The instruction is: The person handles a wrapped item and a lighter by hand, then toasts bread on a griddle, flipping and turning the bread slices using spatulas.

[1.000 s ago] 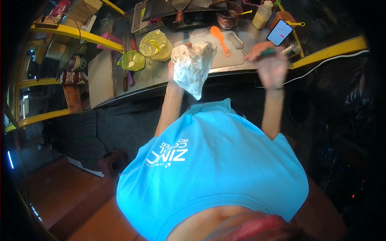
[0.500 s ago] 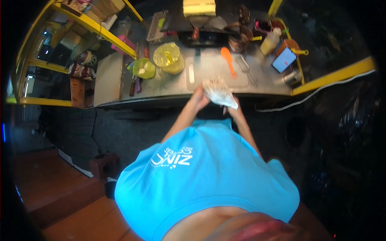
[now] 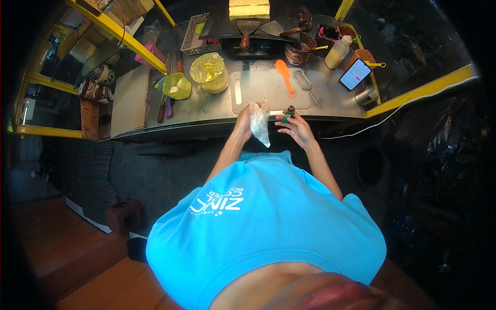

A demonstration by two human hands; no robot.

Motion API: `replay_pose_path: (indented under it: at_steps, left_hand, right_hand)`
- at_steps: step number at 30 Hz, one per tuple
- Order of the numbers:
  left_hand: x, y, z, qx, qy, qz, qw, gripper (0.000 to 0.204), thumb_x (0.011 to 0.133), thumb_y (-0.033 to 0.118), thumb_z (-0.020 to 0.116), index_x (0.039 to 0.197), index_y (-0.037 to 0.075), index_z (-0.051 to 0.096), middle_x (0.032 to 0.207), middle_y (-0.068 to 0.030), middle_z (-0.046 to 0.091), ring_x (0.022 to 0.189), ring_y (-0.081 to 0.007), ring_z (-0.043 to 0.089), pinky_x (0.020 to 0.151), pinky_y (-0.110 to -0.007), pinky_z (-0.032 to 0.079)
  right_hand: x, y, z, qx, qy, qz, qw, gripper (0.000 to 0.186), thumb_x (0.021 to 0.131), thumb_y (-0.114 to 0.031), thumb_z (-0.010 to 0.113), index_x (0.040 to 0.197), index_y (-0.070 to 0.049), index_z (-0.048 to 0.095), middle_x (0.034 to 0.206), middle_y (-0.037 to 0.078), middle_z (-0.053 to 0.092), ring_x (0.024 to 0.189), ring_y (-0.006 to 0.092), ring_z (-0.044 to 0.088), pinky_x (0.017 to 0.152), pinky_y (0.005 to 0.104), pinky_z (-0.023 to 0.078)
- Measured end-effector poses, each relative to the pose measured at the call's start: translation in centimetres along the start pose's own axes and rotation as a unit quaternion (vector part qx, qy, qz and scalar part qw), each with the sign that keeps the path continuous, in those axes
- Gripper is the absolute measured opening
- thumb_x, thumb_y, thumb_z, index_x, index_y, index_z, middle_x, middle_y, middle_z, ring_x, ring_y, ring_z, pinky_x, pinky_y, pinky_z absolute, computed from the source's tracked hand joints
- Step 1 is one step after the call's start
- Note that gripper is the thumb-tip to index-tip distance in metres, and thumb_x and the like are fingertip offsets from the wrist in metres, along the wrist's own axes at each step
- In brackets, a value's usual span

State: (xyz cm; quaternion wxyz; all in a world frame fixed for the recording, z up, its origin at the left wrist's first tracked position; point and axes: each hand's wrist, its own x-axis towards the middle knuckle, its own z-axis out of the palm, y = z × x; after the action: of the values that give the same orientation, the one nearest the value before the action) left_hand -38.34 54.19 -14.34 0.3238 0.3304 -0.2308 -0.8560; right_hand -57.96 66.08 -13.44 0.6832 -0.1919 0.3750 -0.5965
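My left hand grips a crumpled white bag hanging point-down at the counter's front edge. Just right of it, my right hand holds a small green object with a dark top between thumb and fingers, some fingers spread. Both hands are at the near edge of a pale cutting board, on which lie an orange spatula and a wire-handled grater. Left of the board stand a yellow tub and a green container. A phone shows a lit screen at the right.
A dark griddle at the back bears a yellow block and metal scrapers. A brown tub, squeeze bottle and metal cup stand right. Yellow frame bars border the counter; a white cable runs along the right.
The bag was raised high over the board in my left hand; it has come down to the front edge. My right hand has moved leftward from beside the metal cup to beside the bag.
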Motion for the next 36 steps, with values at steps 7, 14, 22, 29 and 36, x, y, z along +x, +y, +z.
replay_pose_path:
  at_steps: [7, 14, 22, 29, 36]
  left_hand:
    - [-3.0, 2.4, 3.4, 0.229, 0.016, 0.046, 0.972, 0.031, 0.104, 0.026, 0.041, 0.110, 0.002, 0.060, 0.089, -0.0074, 0.066, 0.078, -0.0147, 0.065, 0.068, -0.029, 0.051]
    - [-4.0, 3.4, 4.6, 0.275, -0.016, 0.048, 0.960, 0.031, 0.105, 0.027, 0.043, 0.110, 0.002, 0.061, 0.090, -0.0063, 0.066, 0.078, -0.0133, 0.064, 0.068, -0.027, 0.051]
    - [-4.5, 4.2, 4.9, 0.163, -0.081, 0.021, 0.983, 0.032, 0.104, 0.024, 0.045, 0.120, 0.000, 0.060, 0.105, -0.0111, 0.067, 0.091, -0.0173, 0.066, 0.079, -0.031, 0.055]
    - [-4.5, 4.2, 4.7, 0.099, -0.097, 0.017, 0.990, 0.033, 0.103, 0.021, 0.044, 0.122, -0.001, 0.058, 0.110, -0.0131, 0.066, 0.096, -0.0193, 0.067, 0.084, -0.032, 0.056]
    - [-4.8, 3.9, 4.7, 0.099, -0.101, 0.014, 0.990, 0.033, 0.103, 0.021, 0.044, 0.121, -0.001, 0.059, 0.112, -0.0139, 0.066, 0.098, -0.0194, 0.067, 0.085, -0.032, 0.056]
  right_hand:
    - [0.0, 1.8, -0.4, 0.067, 0.028, 0.038, 0.997, 0.053, 0.097, -0.055, 0.048, 0.113, -0.006, 0.058, 0.111, 0.020, 0.064, 0.099, 0.0305, 0.067, 0.078, 0.0407, 0.057]
    - [-0.3, 2.2, -1.7, 0.080, 0.076, 0.056, 0.992, 0.047, 0.097, -0.047, 0.048, 0.105, -0.002, 0.058, 0.100, 0.021, 0.065, 0.086, 0.0339, 0.068, 0.081, 0.0443, 0.057]
    - [-1.7, 2.5, -0.4, 0.049, 0.109, -0.061, 0.991, 0.046, 0.100, -0.044, 0.043, 0.101, -0.002, 0.059, 0.090, 0.015, 0.065, 0.079, 0.0279, 0.068, 0.074, 0.0417, 0.058]
    - [-3.4, 0.4, 2.6, -0.007, 0.112, -0.011, 0.994, 0.045, 0.100, -0.047, 0.043, 0.099, -0.005, 0.059, 0.091, 0.010, 0.062, 0.083, 0.0235, 0.065, 0.079, 0.0397, 0.056]
    - [-2.9, 1.9, 2.7, -0.039, 0.093, -0.011, 0.995, 0.043, 0.100, -0.046, 0.045, 0.094, -0.006, 0.060, 0.089, 0.009, 0.061, 0.079, 0.0202, 0.063, 0.077, 0.0376, 0.056]
